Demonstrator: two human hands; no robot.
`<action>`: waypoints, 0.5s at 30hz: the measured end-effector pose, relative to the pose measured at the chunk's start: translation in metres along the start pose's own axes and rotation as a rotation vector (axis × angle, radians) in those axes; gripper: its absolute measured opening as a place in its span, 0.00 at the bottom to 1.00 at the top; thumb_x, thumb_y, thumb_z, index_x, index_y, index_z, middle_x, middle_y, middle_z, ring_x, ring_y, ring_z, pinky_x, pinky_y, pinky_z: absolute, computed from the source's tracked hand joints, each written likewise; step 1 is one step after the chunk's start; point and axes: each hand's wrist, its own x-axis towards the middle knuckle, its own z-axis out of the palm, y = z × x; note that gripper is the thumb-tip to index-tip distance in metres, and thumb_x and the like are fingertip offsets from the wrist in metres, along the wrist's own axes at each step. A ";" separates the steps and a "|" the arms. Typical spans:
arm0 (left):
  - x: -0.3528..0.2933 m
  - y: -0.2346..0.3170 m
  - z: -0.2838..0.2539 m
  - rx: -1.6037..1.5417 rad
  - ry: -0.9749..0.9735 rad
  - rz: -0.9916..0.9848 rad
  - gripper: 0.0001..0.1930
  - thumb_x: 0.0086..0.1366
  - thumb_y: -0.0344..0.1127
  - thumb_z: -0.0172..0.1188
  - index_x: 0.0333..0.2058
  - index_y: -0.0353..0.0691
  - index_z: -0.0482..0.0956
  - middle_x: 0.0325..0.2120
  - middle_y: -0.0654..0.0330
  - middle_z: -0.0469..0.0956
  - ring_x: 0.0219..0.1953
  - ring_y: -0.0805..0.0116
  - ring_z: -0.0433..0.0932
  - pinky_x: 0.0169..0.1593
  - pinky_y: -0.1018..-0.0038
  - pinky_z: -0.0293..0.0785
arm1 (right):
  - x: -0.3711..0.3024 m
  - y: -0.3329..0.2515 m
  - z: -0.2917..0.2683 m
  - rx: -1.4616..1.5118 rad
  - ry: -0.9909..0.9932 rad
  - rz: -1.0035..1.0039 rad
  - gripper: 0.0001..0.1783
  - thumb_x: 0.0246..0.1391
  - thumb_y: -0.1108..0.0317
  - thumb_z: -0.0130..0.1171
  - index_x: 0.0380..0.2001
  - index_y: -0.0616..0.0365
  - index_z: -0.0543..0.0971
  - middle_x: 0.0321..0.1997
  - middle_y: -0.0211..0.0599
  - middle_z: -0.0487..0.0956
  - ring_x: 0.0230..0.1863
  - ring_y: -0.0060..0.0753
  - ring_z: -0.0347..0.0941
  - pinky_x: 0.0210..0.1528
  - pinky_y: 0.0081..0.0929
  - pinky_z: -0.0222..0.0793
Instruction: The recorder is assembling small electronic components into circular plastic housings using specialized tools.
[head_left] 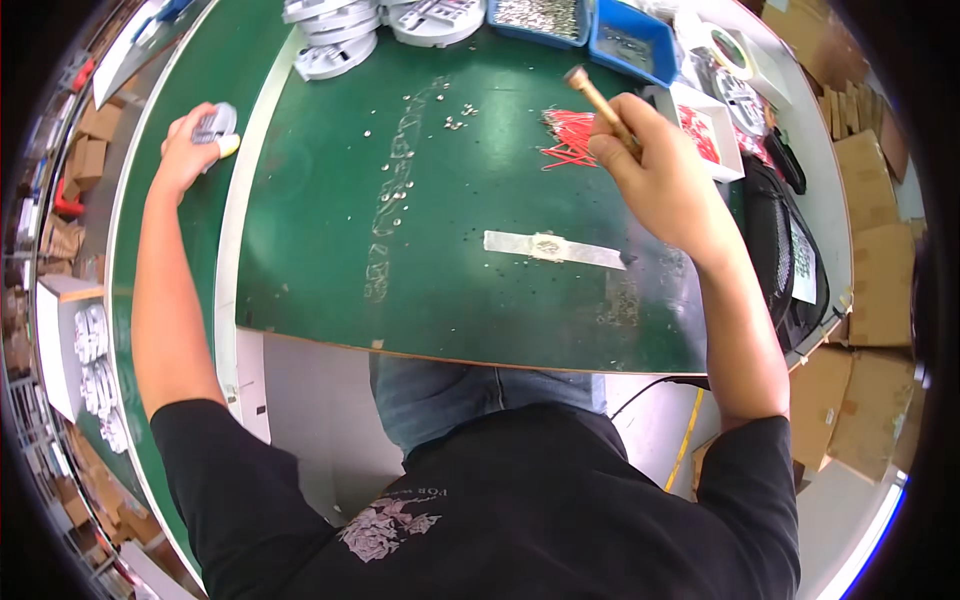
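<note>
My left hand (pixel 188 145) reaches far out to the left over the green conveyor belt (pixel 190 260) and grips a small grey round part (pixel 214 123) with a yellow bit beside it. My right hand (pixel 655 170) is raised over the green worktable (pixel 470 290) and is closed on a wooden-handled tool (pixel 598 98) that points up and away. A bunch of red wires (pixel 568 138) lies just left of that hand. Small metal screws (pixel 455 118) are scattered on the mat.
Grey round parts (pixel 335 40) are stacked at the table's far edge beside blue bins (pixel 630 38) of small hardware. A strip of tape (pixel 555 248) lies mid-table. A white tray (pixel 705 125) and black bag (pixel 775 250) sit right; cardboard boxes (pixel 870 280) stand beyond.
</note>
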 end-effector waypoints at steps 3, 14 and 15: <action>0.003 -0.017 0.001 0.085 0.082 0.037 0.35 0.54 0.44 0.74 0.61 0.48 0.74 0.60 0.52 0.69 0.57 0.57 0.75 0.57 0.66 0.74 | -0.005 -0.011 -0.009 0.302 0.088 0.084 0.10 0.63 0.66 0.60 0.41 0.62 0.79 0.29 0.37 0.79 0.30 0.28 0.74 0.36 0.28 0.71; -0.094 0.068 -0.025 -1.234 0.575 -0.143 0.31 0.61 0.19 0.56 0.64 0.36 0.65 0.57 0.47 0.71 0.54 0.51 0.78 0.53 0.54 0.84 | -0.029 -0.022 0.000 0.668 0.118 0.058 0.10 0.61 0.69 0.65 0.43 0.61 0.81 0.32 0.25 0.80 0.32 0.14 0.72 0.37 0.17 0.70; -0.113 0.105 -0.019 -1.178 0.450 -0.100 0.31 0.60 0.18 0.56 0.64 0.36 0.65 0.56 0.48 0.73 0.54 0.54 0.79 0.53 0.56 0.84 | -0.030 -0.026 0.001 0.679 0.110 0.058 0.10 0.60 0.70 0.65 0.42 0.62 0.81 0.32 0.26 0.80 0.32 0.14 0.73 0.37 0.18 0.71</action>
